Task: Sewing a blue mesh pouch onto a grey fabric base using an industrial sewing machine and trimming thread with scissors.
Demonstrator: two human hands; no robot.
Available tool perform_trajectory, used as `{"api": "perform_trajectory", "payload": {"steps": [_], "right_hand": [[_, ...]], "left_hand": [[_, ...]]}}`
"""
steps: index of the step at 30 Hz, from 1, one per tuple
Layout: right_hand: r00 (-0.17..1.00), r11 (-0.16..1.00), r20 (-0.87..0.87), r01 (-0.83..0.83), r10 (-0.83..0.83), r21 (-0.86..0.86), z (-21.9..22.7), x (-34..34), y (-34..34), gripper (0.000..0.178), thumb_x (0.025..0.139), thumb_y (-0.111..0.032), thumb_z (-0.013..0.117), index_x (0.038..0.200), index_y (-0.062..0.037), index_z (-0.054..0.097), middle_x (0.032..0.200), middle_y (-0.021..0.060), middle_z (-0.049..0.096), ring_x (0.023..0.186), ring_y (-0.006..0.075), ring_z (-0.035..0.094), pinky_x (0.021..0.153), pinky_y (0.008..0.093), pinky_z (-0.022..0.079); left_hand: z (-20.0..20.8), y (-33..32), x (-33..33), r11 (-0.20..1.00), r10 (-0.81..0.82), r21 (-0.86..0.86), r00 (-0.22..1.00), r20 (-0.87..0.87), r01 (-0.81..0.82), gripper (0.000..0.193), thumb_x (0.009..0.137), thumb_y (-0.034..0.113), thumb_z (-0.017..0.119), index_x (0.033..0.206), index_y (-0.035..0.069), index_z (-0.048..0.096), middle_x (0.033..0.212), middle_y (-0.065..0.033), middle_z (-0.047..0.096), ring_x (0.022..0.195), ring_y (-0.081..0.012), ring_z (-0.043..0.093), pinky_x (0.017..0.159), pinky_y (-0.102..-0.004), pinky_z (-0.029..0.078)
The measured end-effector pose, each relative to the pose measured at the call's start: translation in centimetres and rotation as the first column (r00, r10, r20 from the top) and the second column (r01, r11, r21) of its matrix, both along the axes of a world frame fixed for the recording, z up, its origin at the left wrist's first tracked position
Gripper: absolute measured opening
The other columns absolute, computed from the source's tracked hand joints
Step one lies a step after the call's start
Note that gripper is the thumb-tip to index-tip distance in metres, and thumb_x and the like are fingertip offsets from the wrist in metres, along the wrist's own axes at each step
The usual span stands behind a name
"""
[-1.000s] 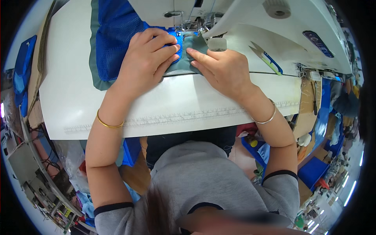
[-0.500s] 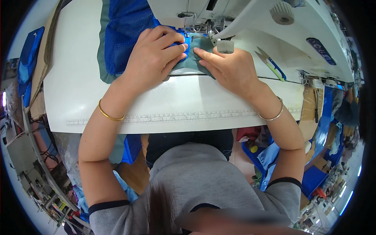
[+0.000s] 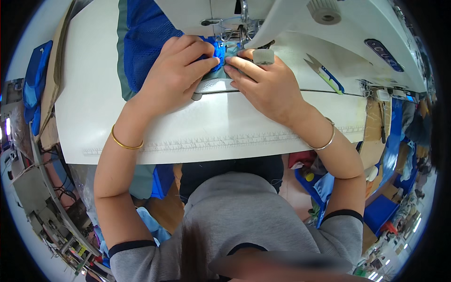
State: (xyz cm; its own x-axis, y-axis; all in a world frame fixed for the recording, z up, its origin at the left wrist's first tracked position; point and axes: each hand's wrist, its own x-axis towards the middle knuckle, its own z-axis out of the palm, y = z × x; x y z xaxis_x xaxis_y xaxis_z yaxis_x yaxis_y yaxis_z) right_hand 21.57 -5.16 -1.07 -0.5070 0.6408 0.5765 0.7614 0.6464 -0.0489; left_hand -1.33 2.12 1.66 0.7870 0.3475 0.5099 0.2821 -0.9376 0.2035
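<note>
At the needle area of a white sewing machine point(image 3: 286, 16), both my hands work on a piece of cloth. Blue mesh fabric point(image 3: 148, 47) with a grey-green border point(image 3: 123, 51) spreads to the far left. My left hand point(image 3: 176, 70) is closed on its bright blue edge point(image 3: 219, 52), fingers curled and pressed down. Just right of that edge, my right hand point(image 3: 270, 84) rests with fingers stretched out, their tips on grey-green fabric point(image 3: 230, 50) beside the presser foot. A white knob point(image 3: 263, 57) partly covers this hand.
Thread snips point(image 3: 325, 74) with a blue and green handle lie on the machine bed to the right. A printed ruler point(image 3: 211, 141) runs along the table's front edge. Blue cloth point(image 3: 35, 87) hangs at the far left. Blue bins point(image 3: 380, 212) stand low at the right.
My right fingertips have come closer to the bright blue edge. Less grey-green fabric shows below my right hand. The whole view has shifted slightly.
</note>
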Motion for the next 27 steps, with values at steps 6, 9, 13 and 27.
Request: {"api": "perform_trajectory", "payload": {"steps": [6,9,13,27], "right_hand": [[0.998,0.995,0.048,-0.036,0.041,-0.089,0.8,0.3,-0.4,0.018,0.086,-0.016,0.070,0.099,-0.0035,0.075,0.093,0.0012,0.067,0.096,0.0201,0.060,0.078,0.0326,0.050],[0.998,0.997,0.058,-0.028,0.032,-0.066,0.6,0.3,-0.6,0.019,0.087,-0.015,0.069,0.100,-0.0028,0.075,0.094,0.0013,0.068,0.097,0.0202,0.060,0.079,0.0326,0.050],[0.998,0.998,0.054,-0.028,0.031,-0.056,0.6,0.5,-0.5,0.020,0.086,-0.016,0.069,0.100,-0.0035,0.075,0.097,0.0013,0.069,0.102,0.0203,0.061,0.081,0.0333,0.050],[0.999,0.994,0.010,0.035,-0.035,-0.104,0.9,0.4,0.1,0.015,0.080,-0.021,0.075,0.089,-0.0089,0.073,0.095,0.0017,0.070,0.106,0.0226,0.063,0.088,0.0372,0.052]], "left_hand": [[-0.4,0.0,0.3,1.000,-0.012,-0.012,0.999,-0.032,0.012,0.029,0.071,0.001,0.073,0.101,0.003,0.072,0.106,-0.0076,0.066,0.105,-0.0265,0.059,0.085,-0.0388,0.046],[-0.3,-0.4,0.3,0.998,0.041,0.056,0.997,-0.069,-0.038,0.031,0.069,0.002,0.074,0.100,0.004,0.073,0.105,-0.0054,0.067,0.104,-0.0250,0.059,0.085,-0.0378,0.046],[-0.6,0.1,0.0,0.999,0.033,0.033,0.995,-0.095,-0.030,0.032,0.068,0.003,0.074,0.100,0.006,0.074,0.105,-0.0038,0.068,0.104,-0.0244,0.059,0.087,-0.0378,0.046],[-0.5,0.8,0.1,0.998,0.021,-0.061,0.996,-0.081,-0.026,0.032,0.073,-0.003,0.072,0.103,0.006,0.077,0.101,-0.0103,0.072,0.096,-0.0317,0.066,0.088,-0.0428,0.052]]}}
